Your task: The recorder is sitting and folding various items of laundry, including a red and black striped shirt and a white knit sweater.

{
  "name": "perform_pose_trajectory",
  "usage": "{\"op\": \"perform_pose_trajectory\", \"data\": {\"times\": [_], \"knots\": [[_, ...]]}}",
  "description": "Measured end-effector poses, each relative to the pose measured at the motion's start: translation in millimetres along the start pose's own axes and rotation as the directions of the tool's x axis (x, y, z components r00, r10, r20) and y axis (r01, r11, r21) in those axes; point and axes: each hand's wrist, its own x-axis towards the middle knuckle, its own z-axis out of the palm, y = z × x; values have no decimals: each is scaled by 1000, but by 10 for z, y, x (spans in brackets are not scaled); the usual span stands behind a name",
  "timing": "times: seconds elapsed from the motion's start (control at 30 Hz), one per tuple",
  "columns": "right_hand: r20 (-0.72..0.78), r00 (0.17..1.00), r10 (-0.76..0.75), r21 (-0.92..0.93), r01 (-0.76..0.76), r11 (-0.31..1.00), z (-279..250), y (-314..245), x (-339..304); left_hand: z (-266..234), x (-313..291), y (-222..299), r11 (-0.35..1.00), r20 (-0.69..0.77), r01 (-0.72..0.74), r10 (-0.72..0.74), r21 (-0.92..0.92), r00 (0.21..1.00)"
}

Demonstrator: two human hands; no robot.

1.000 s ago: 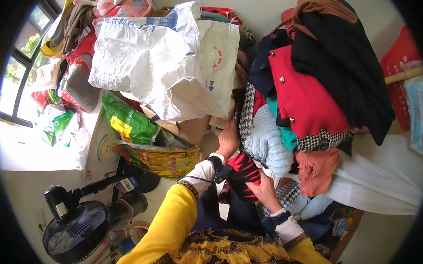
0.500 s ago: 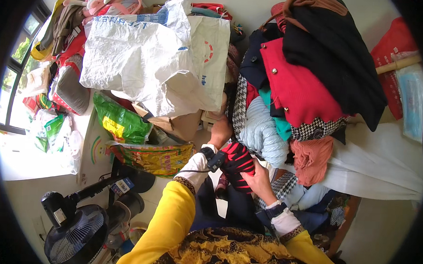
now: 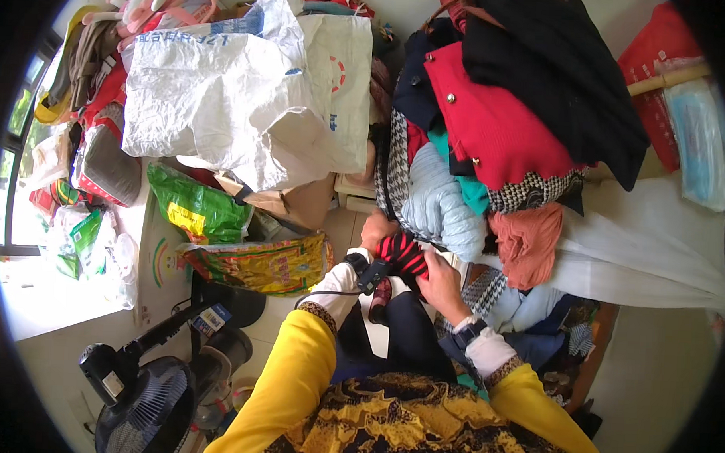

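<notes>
Here both hands (image 3: 409, 264) raised together, gripping red-and-black striped cloth (image 3: 401, 253).

White sacks (image 3: 247, 103), green bag (image 3: 197, 209), black fan (image 3: 145, 403), heaped clothes (image 3: 510, 128).

— What sort of place are we looking at?
— A crowded room in a home, serving as storage. A heap of clothes (image 3: 502, 127) is piling up at one o'clock, and big white sacks (image 3: 239, 102) are leaning at eleven.
— Anything else homely?
— A black standing fan (image 3: 145, 403) is sitting at seven, daylight is coming through a window (image 3: 12, 206) at nine, and snack bags (image 3: 257, 263) are lying on the tiled floor (image 3: 342, 226).
</notes>
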Motion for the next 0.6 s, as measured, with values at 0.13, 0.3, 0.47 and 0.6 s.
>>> {"op": "perform_pose_trajectory", "data": {"times": [0.13,0.3,0.47,0.6], "knots": [[-16,998,65,-45,-65,997,63,66,150,38,61,-190,996,105,-46,53,-72,993],[-197,978,75,57,-65,996,117,137,172,150,-109,-292,942,-27,-212,212,-261,977],[-307,951,40,1,-41,999,28,209,51,222,-214,-287,885,-57,-268,267,-380,962],[-195,979,59,97,-41,994,-38,203,11,359,110,-541,820,29,-195,250,-538,968]]}}
